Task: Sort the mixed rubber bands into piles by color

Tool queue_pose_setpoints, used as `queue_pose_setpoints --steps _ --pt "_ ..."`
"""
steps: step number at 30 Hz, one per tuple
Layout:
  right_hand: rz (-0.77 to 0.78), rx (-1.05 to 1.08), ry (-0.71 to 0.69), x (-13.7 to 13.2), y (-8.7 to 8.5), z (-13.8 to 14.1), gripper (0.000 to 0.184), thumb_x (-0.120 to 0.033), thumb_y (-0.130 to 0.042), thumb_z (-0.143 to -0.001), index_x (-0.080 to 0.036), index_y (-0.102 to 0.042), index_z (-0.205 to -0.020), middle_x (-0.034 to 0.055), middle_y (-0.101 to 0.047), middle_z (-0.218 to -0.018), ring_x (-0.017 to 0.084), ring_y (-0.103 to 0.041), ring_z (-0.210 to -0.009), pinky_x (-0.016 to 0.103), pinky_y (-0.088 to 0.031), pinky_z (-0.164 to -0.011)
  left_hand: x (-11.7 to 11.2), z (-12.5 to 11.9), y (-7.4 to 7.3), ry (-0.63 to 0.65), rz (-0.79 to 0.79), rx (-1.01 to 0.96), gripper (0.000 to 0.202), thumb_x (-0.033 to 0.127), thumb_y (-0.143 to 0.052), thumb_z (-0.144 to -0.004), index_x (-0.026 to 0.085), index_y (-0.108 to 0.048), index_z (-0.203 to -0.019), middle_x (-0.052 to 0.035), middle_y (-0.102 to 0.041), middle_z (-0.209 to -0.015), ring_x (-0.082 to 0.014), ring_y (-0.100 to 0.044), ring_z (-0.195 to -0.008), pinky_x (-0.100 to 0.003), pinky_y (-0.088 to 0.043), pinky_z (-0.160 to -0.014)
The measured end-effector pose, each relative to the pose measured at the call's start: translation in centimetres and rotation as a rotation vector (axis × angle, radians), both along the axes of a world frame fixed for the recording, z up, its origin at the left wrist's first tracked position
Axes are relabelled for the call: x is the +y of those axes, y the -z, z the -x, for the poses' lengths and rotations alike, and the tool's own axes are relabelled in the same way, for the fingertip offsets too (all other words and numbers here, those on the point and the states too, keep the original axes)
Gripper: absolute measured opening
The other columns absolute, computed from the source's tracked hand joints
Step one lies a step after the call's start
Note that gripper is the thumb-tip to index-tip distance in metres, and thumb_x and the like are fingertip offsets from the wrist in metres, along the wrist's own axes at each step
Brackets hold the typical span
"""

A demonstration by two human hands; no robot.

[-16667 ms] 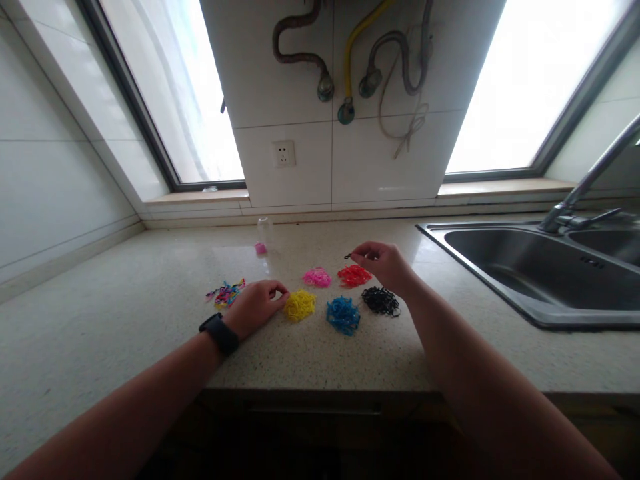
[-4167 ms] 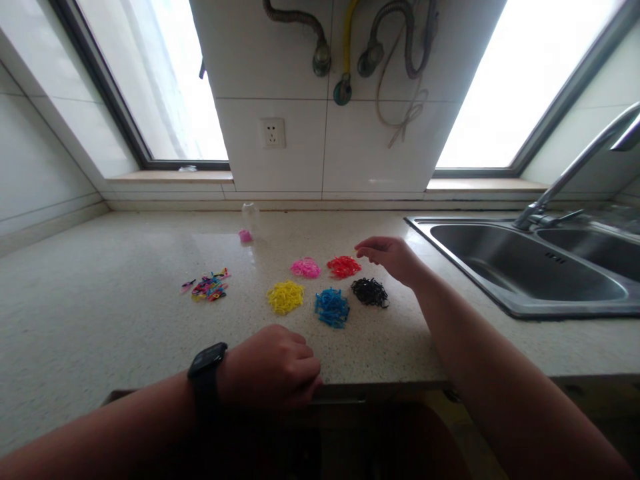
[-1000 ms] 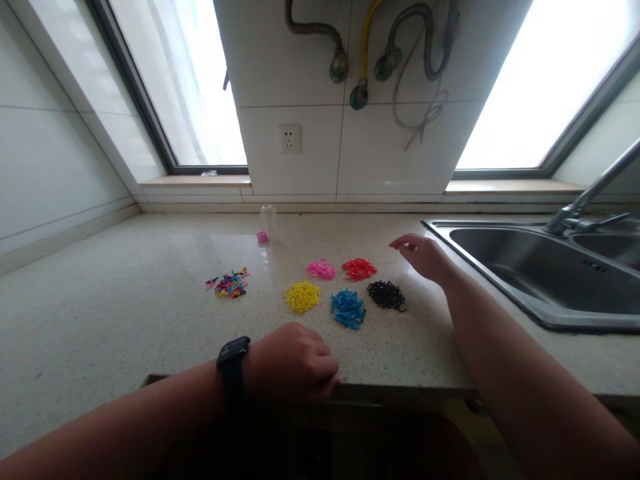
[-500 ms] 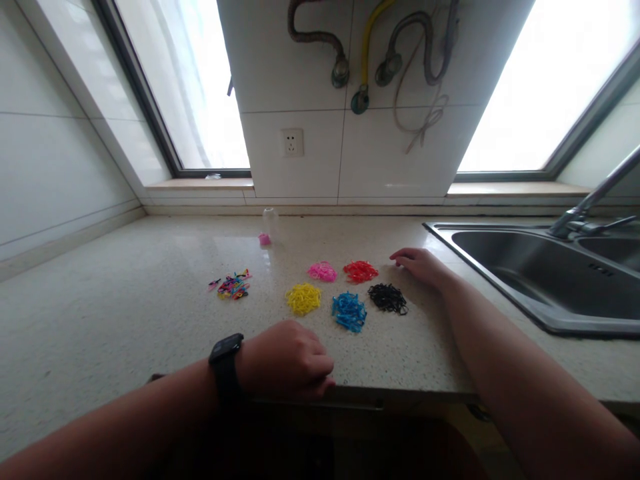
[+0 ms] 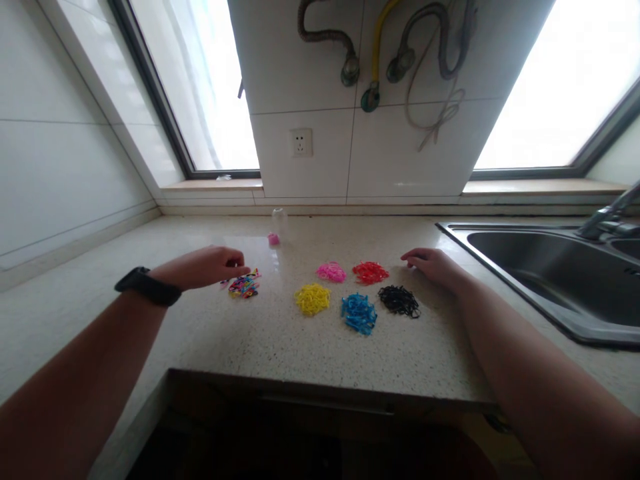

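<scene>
Over a small pile of mixed-colour rubber bands (image 5: 244,287) on the counter reaches my left hand (image 5: 213,265), its fingers curled and pinched at the pile's upper edge. Whether a band is between the fingertips is too small to make out. My right hand (image 5: 431,264) rests on the counter to the right, fingers stretched loosely and nothing seen in them. Nearest to it are the red rubber bands (image 5: 370,272) and black rubber bands (image 5: 399,301). Pink rubber bands (image 5: 331,271), yellow rubber bands (image 5: 313,299) and blue rubber bands (image 5: 359,313) lie in separate heaps between my hands.
A clear plastic bottle (image 5: 279,219) stands near the wall, with a small pink object (image 5: 273,239) beside it. At the right is a steel sink (image 5: 540,273) with a faucet (image 5: 607,217). The counter's front edge (image 5: 320,387) runs below the heaps.
My left hand has moved from the front edge, left and away from me, to the mixed pile. The right hand stays in place. The view has shifted slightly.
</scene>
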State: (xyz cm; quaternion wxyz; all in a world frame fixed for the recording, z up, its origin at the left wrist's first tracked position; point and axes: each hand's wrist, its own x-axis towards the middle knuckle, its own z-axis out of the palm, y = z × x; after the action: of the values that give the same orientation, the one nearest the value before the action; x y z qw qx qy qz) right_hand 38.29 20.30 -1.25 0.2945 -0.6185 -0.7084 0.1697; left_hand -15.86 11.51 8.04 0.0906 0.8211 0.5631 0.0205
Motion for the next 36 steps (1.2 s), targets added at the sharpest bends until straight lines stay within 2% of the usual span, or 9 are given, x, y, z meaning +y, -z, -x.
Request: queue_pose_setpoints --steps 3,5,9,13,23,31,36 --pt "0.005 0.003 -0.001 0.1 0.1 -0.2 0.031 -0.036 -0.057 -0.081 -0.019 -0.078 -0.097 0.0048 -0.074 -0.08 0.018 -0.062 -0.068 0.03 -0.046 -0.064 1.7 4.5 1.6 -0.149 0.116 0.046 0.048 0.066 -0.06 -0.077 0.019 -0.071 -0.081 -0.0028 -0.066 -0.07 -0.0173 -0.055 -0.064 -0.028 -0.032 -0.057" --pt "0.011 0.006 -0.005 0.1 0.1 -0.2 0.031 -0.036 -0.057 -0.081 -0.019 -0.077 -0.098 0.005 -0.074 -0.081 0.018 -0.063 -0.069 0.03 -0.046 -0.065 2.4 6.6 2.8 -0.175 0.203 0.018 0.05 0.067 -0.063 -0.072 0.02 -0.073 -0.086 -0.0032 -0.069 -0.075 -0.0196 -0.058 -0.07 -0.028 -0.037 -0.06" --pt "0.012 0.008 -0.009 0.2 0.2 -0.3 0.032 -0.037 -0.056 -0.081 -0.02 -0.077 -0.099 0.0051 -0.075 -0.083 0.018 -0.063 -0.071 0.03 -0.046 -0.065 3.0 8.4 4.8 -0.225 0.384 -0.095 0.055 0.067 -0.068 -0.064 0.018 -0.072 -0.09 -0.0044 -0.069 -0.08 -0.0199 -0.057 -0.07 -0.027 -0.04 -0.061" --pt "0.011 0.02 0.011 0.3 0.3 -0.3 0.032 -0.037 -0.057 -0.081 -0.019 -0.077 -0.098 0.0053 -0.075 -0.082 0.018 -0.063 -0.069 0.031 -0.046 -0.065 3.0 8.4 5.2 -0.229 0.379 -0.109 0.058 0.07 -0.066 -0.065 0.017 -0.071 -0.088 -0.0053 -0.068 -0.079 -0.0195 -0.056 -0.069 -0.027 -0.039 -0.06" --pt "0.011 0.04 0.001 0.0 -0.2 0.0 0.03 -0.036 -0.057 -0.08 -0.019 -0.077 -0.096 0.0051 -0.074 -0.08 0.018 -0.063 -0.068 0.03 -0.047 -0.065 2.7 7.1 4.5 -0.194 0.269 -0.107 0.05 0.063 -0.065 -0.067 0.019 -0.073 -0.089 -0.0049 -0.072 -0.087 -0.0223 -0.061 -0.082 -0.028 -0.042 -0.072" --pt "-0.012 0.037 -0.005 0.4 0.2 -0.3 0.03 -0.037 -0.058 -0.08 -0.02 -0.078 -0.095 0.005 -0.075 -0.081 0.018 -0.064 -0.07 0.031 -0.047 -0.065 2.5 6.8 4.2 -0.193 0.278 -0.14 0.052 0.064 -0.059 -0.074 0.018 -0.073 -0.093 -0.0041 -0.07 -0.082 -0.0179 -0.056 -0.071 -0.026 -0.04 -0.063" --pt "0.015 0.051 0.006 0.3 0.3 -0.3 0.031 -0.038 -0.058 -0.081 -0.02 -0.077 -0.098 0.0052 -0.074 -0.081 0.018 -0.062 -0.067 0.03 -0.046 -0.064 2.4 6.3 4.0 -0.168 0.224 -0.148 0.051 0.064 -0.058 -0.077 0.017 -0.073 -0.092 -0.0036 -0.07 -0.081 -0.0175 -0.057 -0.073 -0.026 -0.041 -0.066"
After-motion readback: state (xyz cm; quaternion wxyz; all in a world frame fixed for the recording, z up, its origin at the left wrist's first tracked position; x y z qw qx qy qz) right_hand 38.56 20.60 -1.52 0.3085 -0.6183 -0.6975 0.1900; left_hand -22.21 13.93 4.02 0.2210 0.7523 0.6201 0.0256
